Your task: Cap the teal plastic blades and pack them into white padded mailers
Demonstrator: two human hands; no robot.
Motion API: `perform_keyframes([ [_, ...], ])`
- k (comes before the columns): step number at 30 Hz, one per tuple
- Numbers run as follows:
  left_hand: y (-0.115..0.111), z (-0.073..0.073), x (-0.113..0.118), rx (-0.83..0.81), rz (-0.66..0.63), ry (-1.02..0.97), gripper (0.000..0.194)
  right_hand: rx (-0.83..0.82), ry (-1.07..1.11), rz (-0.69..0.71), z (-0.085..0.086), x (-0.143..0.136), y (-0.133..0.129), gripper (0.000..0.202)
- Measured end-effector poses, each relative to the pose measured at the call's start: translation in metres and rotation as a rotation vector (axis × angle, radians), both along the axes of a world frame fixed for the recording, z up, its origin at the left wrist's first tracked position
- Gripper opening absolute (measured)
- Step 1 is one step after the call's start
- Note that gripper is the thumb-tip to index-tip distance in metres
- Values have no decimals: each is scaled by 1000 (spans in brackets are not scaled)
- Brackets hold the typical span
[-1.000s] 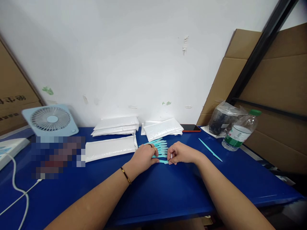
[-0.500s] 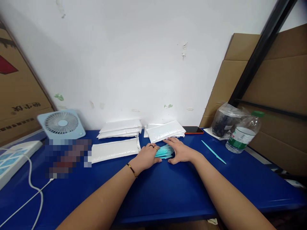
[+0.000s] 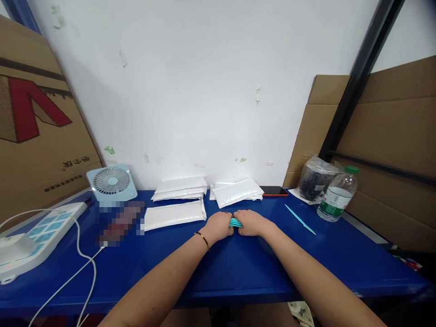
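Note:
My left hand (image 3: 220,225) is closed around the left end of a bundle of thin turquoise sticks (image 3: 235,222). Wrapped over its right end, my right hand (image 3: 251,223) hides most of that side. Only a short layered strip shows between the two hands, just above the blue table (image 3: 238,268). To the right lies a single slim turquoise stick (image 3: 299,219), apart from my hands. A white padded mailer (image 3: 174,214) rests left of my left hand. Behind are a pile of white mailers (image 3: 180,187) and another pile of white mailers (image 3: 237,192).
A phone (image 3: 274,191) lies by the wall. At the right stand a water bottle (image 3: 335,197) and a plastic-wrapped dark item (image 3: 311,181). On the left are a small fan (image 3: 112,181), a power strip (image 3: 51,231), a white cable (image 3: 81,254) and a blurred patch (image 3: 122,222).
My right hand has gone from spread fingers to closed around the bundle's right end. Both hands now grip it closer together. The camera view has shifted, moving the surroundings within the picture.

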State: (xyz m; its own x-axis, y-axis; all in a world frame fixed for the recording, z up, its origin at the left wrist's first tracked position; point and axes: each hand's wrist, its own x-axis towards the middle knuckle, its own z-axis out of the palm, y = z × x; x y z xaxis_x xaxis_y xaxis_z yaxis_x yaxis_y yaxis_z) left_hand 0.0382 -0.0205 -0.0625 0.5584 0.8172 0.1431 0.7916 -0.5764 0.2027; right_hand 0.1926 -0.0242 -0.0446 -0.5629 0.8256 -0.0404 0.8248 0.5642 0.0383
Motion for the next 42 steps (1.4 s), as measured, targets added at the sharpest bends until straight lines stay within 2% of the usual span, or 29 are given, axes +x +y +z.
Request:
perform_keyframes([
  [2,1,2,1,-15,45,-54,19,35,-58,-31,23,-1,-6,30],
  [4,-2,5,5,-27,64,-126,22,56,-83,-52,55,0,-13,31],
  [7,-9,9,16,-117,80,-436,33,158,70,-7,101,0,-23,59],
  [9,-15,8,23,-214,94,-672,40,227,155,-27,114,-6,-29,53],
  [11,-18,3,27,-273,101,-750,38,231,171,-58,110,-16,-34,52],
  [14,-21,-4,26,-288,105,-716,29,147,173,-83,91,-22,-39,53],
  [16,-22,-4,20,-195,80,-612,23,70,255,-91,84,-13,-41,53],
  [17,-24,-2,16,-105,50,-499,22,-2,312,-92,82,-6,-42,53],
  [19,-29,5,8,110,-42,-188,22,-221,440,-93,79,9,-44,49],
  [21,-37,15,3,281,-137,71,20,-516,541,-109,71,19,-46,46],
  [24,-49,27,3,432,-244,221,20,-969,656,-147,50,19,-51,49],
  [26,-55,34,5,476,-260,257,19,-1022,684,-190,36,13,-56,40],
  [28,-60,39,6,461,-212,264,17,-817,610,-223,30,5,-62,33],
  [31,-62,51,2,344,-60,267,16,-205,324,-228,32,-5,-73,34],
  [33,-60,59,-4,208,-16,305,21,112,138,-186,35,-9,-80,27],
  [34,-59,62,-6,151,-22,326,23,187,82,-164,36,-11,-82,23],
  [36,-58,65,-11,134,-55,343,23,199,83,-167,37,-12,-85,19],
  [37,-59,64,-12,182,-74,340,19,119,135,-194,38,-11,-86,17],
  [38,-60,62,-13,260,-99,332,15,-36,218,-224,37,-11,-85,16],
  [39,-61,60,-13,352,-138,323,12,-263,327,-243,37,-10,-84,15],
  [42,-68,52,-11,559,-318,288,16,-1094,669,-209,32,-9,-83,19],
])
